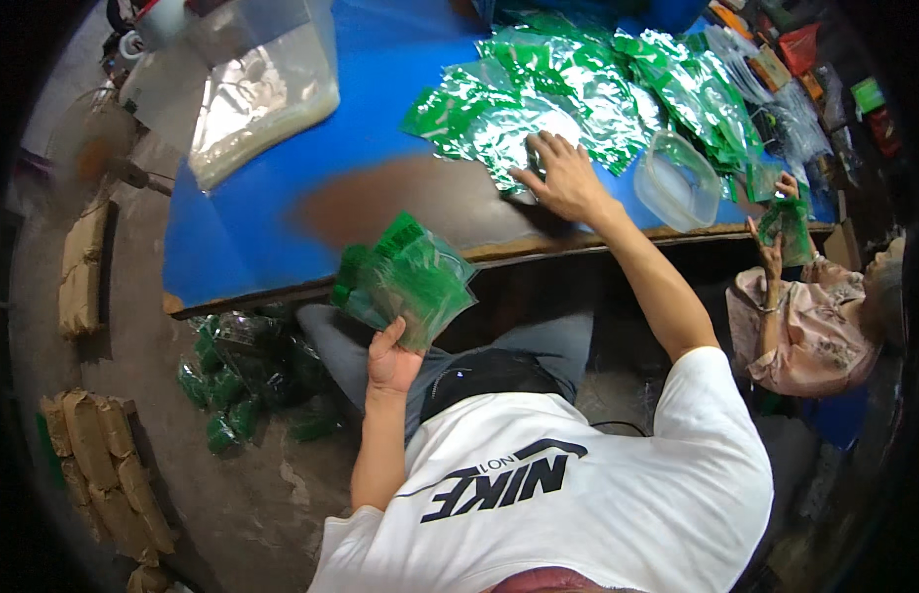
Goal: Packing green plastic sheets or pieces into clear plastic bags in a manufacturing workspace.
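Several green-and-clear plastic packets (408, 287) are fanned out in my left hand (393, 358), which pinches their near edge between thumb and fingers, just off the table's front edge. My right hand (565, 178) reaches over the table with its fingers spread, resting at the near edge of a wide heap of shiny green-and-silver packets (548, 89). Whether a fingertip has caught one of those packets cannot be seen. To the right of that hand stands a clear plastic tub (677, 183).
A blue table (232, 237) with a worn brown patch spans the front. At its left lies a large clear plastic bag (267, 99). Green packed bundles (227, 385) lie on the floor below, brown parcels (99, 465) farther left. A co-worker (800, 326) at the right handles a green packet.
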`<act>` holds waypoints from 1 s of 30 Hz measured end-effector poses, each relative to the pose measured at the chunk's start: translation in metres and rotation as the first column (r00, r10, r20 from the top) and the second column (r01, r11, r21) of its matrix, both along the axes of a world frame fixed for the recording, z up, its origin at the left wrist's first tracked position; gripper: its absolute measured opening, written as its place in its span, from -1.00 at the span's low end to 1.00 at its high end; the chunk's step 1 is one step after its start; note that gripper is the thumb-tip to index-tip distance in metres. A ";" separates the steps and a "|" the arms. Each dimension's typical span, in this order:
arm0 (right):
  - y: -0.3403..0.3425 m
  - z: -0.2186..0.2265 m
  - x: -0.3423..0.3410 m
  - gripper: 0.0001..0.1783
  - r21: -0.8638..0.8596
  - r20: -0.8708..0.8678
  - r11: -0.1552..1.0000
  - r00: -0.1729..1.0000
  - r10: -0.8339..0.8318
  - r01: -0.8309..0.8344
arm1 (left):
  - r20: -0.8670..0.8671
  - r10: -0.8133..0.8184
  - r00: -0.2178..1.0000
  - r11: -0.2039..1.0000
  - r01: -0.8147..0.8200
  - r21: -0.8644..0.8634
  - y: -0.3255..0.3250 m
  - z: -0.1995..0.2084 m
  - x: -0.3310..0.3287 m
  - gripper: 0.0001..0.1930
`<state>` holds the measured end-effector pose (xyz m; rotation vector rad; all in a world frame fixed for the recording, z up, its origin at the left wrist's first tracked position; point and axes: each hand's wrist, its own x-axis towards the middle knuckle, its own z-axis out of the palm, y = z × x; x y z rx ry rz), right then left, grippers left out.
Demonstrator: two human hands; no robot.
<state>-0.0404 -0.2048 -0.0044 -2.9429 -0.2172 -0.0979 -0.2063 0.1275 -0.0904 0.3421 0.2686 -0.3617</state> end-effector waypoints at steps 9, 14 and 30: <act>0.049 -0.011 -0.073 -0.12 -0.069 0.361 0.965 0.895 0.260 -0.253 | 0.058 -0.085 0.995 0.984 0.093 -0.153 -0.012 -0.007 0.002 -0.39; 0.082 0.006 -0.096 -0.39 0.196 0.232 0.902 0.912 0.337 -0.383 | 0.015 -0.041 0.999 0.997 0.042 -0.058 -0.031 0.007 0.002 -0.43; 0.028 0.000 0.006 -0.27 0.206 0.441 0.955 0.891 0.106 -0.215 | 0.076 -0.116 0.990 0.990 0.122 -0.075 -0.028 0.019 0.007 -0.41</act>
